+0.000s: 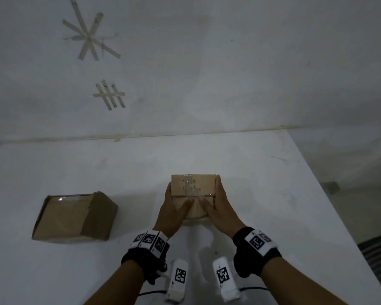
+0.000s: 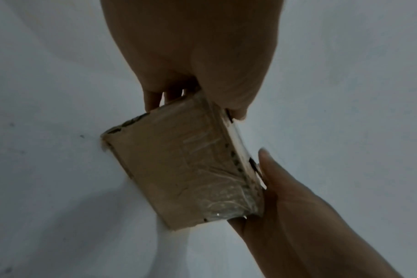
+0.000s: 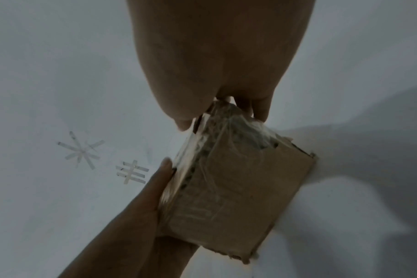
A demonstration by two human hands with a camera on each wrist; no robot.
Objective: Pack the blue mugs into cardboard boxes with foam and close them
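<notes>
You hold the small box [image 1: 193, 190] between both hands at the centre of the desk [image 1: 273, 205], directly ahead of you and well apart from the second box [image 1: 75, 219], which lies on the desk to the left, tipped on its side.

Your left hand [image 1: 174, 214] clasps the box's left face and your right hand [image 1: 220, 212] its right face. On each, the fingers run along the side toward the far edge while the thumb lies over the near part of the top; the two thumbs almost meet at the middle. Both hands are therefore closed about the box, neither being nearer to it than the other.

The box appears closed, with clear tape across its top. The wrist views suggest that it is raised above the desk, its long axis running near to far. No mug or foam is visible; whether either is inside cannot be told.

My judgement: any setting-down depends on keeping both sides level, as the grip is even.
</notes>
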